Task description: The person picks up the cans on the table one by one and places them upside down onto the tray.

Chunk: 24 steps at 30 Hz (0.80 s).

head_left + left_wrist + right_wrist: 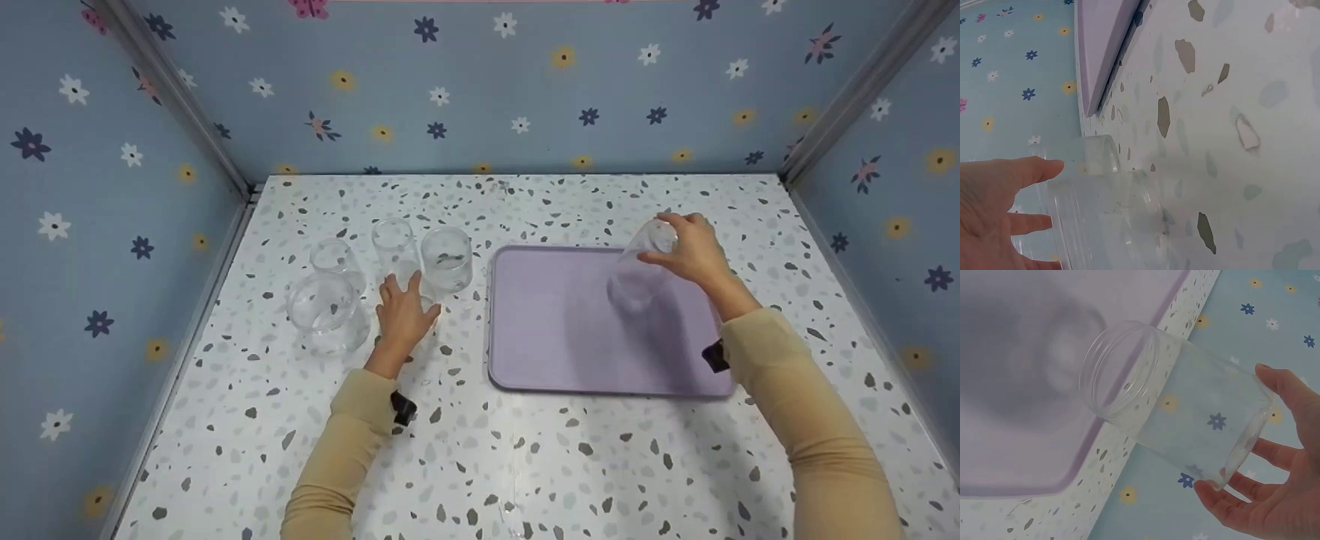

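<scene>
My right hand (694, 251) grips a clear jar (1202, 410) around its closed end and holds it tilted above the lilac tray (555, 322). In the right wrist view, the jar's ringed open mouth points toward the tray. My left hand (405, 319) reaches over a group of clear jars, its fingers spread. From the left wrist, its fingertips appear at the top edge of a near clear jar (1106, 219); whether they touch it, I cannot tell. Beyond stand a tall jar (394, 244) and a shorter jar (448, 259).
A wide clear jar (326, 315) and a narrower jar (337, 266) stand left of my left hand. The speckled white table (480, 465) is bounded by blue flowered panels (465, 90) at the back and both sides.
</scene>
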Tool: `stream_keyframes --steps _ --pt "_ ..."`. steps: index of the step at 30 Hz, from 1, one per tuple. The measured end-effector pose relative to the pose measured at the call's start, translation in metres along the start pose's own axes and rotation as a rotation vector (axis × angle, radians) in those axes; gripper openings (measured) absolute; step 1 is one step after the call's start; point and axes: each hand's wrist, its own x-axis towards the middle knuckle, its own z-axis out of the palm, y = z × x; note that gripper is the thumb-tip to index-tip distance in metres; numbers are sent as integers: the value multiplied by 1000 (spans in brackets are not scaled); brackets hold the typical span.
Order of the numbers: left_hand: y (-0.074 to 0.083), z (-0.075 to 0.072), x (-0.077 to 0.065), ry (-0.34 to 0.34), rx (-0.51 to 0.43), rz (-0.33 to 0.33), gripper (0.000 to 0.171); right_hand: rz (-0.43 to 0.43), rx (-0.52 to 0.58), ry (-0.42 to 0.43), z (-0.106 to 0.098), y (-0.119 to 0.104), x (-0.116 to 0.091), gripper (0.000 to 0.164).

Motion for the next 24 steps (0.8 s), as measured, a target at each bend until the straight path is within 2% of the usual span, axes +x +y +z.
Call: stream_keyframes --steps 6,16,24 --pt "-1 -2 1 -24 27 -7 62 52 -23 -15 -4 10 4 74" --pt "0 -3 1 3 66 19 60 147 -47 -54 -12 26 9 77" --pt "2 -2 3 -27 84 -7 62 180 -42 -54 -13 33 11 78"
